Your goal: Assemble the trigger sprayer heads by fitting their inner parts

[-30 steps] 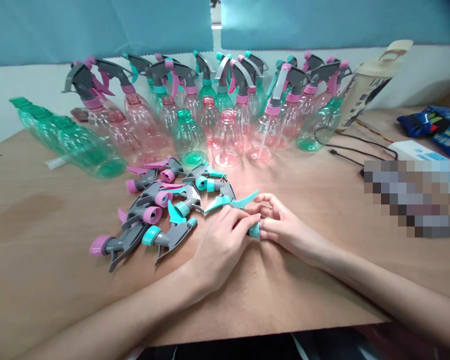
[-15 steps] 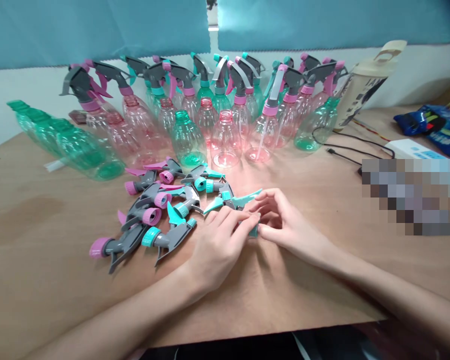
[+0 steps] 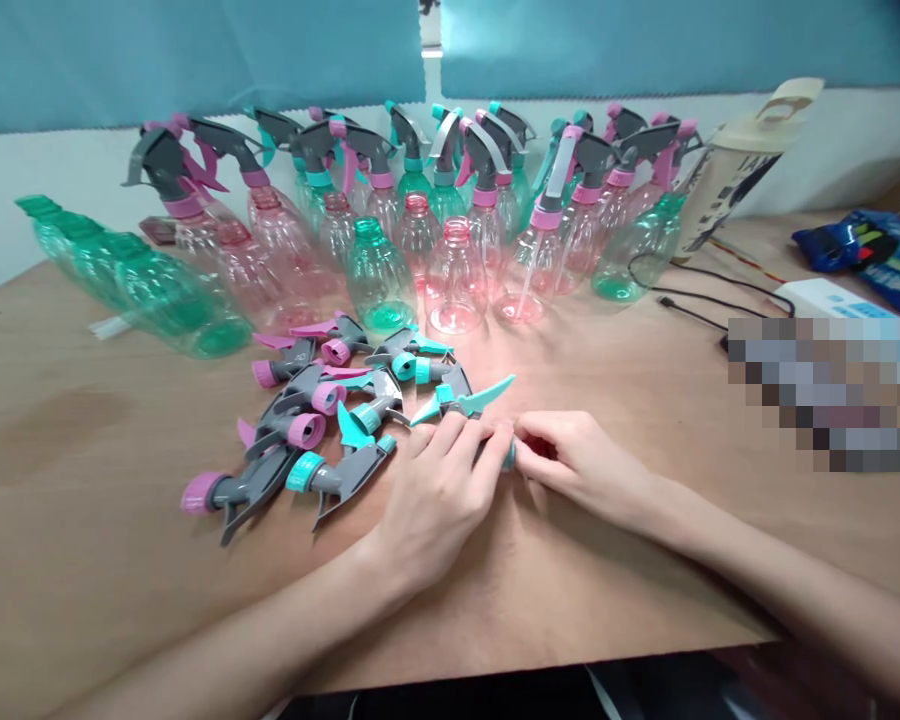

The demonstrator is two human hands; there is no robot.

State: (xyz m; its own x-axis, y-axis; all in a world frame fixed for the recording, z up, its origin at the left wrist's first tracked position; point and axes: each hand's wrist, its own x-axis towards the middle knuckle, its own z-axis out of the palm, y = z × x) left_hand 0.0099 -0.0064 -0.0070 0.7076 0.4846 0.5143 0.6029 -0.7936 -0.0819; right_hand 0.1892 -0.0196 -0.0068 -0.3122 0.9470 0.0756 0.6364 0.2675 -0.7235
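Both the left hand (image 3: 435, 490) and right hand (image 3: 577, 465) gripped a teal-and-grey plastic sprayer head (image 3: 469, 402), trigger pointing far-right; brown worktop (image 3: 645, 580) lay open rightward.

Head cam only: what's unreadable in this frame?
1. Spray head: only its teal trigger and a bit of its collar show. The body lies under the fingers of the left hand and right hand.
2. Pixelated patch, right side: contents blurred out.
3. Blue packet: cut off by the right edge.
4. Rear bottles: bases hidden behind the front row.
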